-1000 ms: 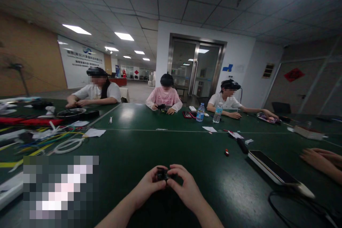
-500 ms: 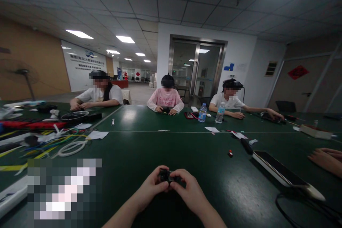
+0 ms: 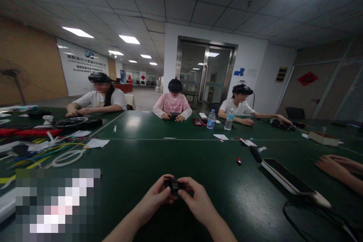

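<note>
Head camera feed shows me smooth, hard materials at first: white tubing (image 3: 68, 158) coiled into round loops at the left, flat paper (image 3: 97, 143) with straight edges above it, and two clear plastic bottles (image 3: 211, 120) with blue labels standing right of centre. At the lower right I make out a long slab (image 3: 287, 177) with a glossy black top and a pale rim, a thin black cable (image 3: 292, 221) curving below it. The black piece (image 3: 175, 185) sits at the lower centre of the frame, between the left hand (image 3: 155, 196) and the right hand (image 3: 198, 196); it is small, dark and blocky, and its finer detail is too small for me to read. Both hands are bare, their thumbs and fingers drawn in narrow and pinching the piece from either side. Beneath them spreads a dark green tabletop (image 3: 133, 162), smooth enough to throw back soft patches of light, with a pale seam crossing it. Beyond the far edge, near the centre, I see a person in a pink top (image 3: 172, 105), and behind, metal-framed glass doors (image 3: 195, 68) under a gridded ceiling (image 3: 181, 0).
</note>
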The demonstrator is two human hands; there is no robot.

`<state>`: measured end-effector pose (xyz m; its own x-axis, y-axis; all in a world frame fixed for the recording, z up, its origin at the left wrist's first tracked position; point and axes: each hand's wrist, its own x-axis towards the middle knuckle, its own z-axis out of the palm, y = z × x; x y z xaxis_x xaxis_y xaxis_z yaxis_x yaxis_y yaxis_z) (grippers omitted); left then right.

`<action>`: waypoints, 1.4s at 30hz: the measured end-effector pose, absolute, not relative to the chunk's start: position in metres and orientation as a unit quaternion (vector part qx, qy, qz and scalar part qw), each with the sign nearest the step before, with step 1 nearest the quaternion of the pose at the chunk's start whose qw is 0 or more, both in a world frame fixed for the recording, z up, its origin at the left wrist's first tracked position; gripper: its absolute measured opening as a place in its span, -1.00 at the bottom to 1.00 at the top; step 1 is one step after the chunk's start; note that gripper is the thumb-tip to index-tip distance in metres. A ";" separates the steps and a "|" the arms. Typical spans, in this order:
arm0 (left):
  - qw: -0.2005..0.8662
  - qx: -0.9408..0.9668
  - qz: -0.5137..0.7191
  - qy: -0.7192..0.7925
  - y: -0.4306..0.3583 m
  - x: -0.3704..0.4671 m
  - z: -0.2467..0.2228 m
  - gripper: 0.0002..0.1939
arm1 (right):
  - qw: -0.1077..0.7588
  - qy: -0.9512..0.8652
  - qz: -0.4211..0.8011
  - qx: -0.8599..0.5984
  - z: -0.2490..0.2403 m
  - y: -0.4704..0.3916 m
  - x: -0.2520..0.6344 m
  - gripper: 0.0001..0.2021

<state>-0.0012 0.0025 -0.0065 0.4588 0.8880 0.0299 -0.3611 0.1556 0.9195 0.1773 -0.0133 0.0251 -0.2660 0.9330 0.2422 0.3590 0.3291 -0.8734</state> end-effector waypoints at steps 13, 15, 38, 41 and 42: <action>0.701 0.468 0.449 0.297 -0.001 -0.001 0.000 -0.44 | 0.390 -0.706 0.364 -0.465 0.025 -0.012 0.177 -0.73; 0.701 0.468 0.449 0.296 0.000 -0.001 0.000 -0.47 | 0.386 -0.705 0.363 -0.472 0.026 -0.013 0.177 -0.73; 0.708 0.475 0.440 0.283 0.001 -0.002 -0.002 -0.58 | 0.387 -0.705 0.347 -0.482 0.025 -0.012 0.179 -0.73; 0.707 0.471 0.443 0.285 0.000 -0.002 0.000 -0.59 | 0.389 -0.701 0.342 -0.491 0.024 -0.011 0.180 -0.72; 0.707 0.470 0.443 0.286 0.000 -0.002 0.000 -0.59 | 0.389 -0.700 0.342 -0.491 0.023 -0.011 0.180 -0.72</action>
<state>-0.0018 0.0002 0.0003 0.4425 0.8967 0.0120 -0.3577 0.1642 0.9193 0.1803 -0.0110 0.0234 -0.2148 0.9542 0.2083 0.4221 0.2831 -0.8612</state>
